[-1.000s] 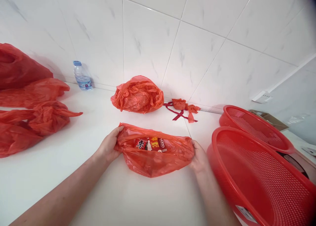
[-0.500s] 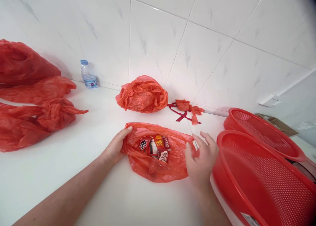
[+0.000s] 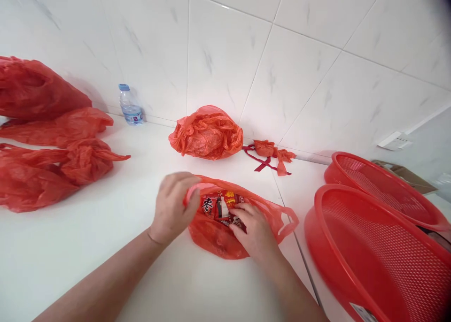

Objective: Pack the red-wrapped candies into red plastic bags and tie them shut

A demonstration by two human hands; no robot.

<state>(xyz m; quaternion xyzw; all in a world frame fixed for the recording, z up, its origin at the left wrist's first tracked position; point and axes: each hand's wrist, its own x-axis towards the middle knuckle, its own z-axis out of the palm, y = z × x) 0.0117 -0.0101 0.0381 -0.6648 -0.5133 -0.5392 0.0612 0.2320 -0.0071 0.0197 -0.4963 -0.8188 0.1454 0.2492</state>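
An orange-red plastic bag (image 3: 218, 244) lies on the white table, its mouth spread wide. Small red snack packets (image 3: 225, 204) with printed lettering show inside it. My right hand (image 3: 255, 233) reaches into the bag from the right, fingers apart and fingertips resting on the packets. At the bag's left rim, my left hand (image 3: 174, 209) has its thumb and fingers curved but apart, with red film visible between them. A loop handle of the bag stretches out free beyond my right hand.
Two red perforated baskets (image 3: 320, 247) stand at the right. A crumpled orange-red bag (image 3: 206, 136), dark red ribbon (image 3: 262, 164) and a water bottle (image 3: 131, 107) are along the tiled wall. More red bags (image 3: 38, 172) lie at the left; a cardboard box (image 3: 410, 176) sits far right.
My right hand has let go of the bag's right side and moved left onto the packets inside. My left hand has loosened its hold and lifted at the left rim. The view has shifted slightly.
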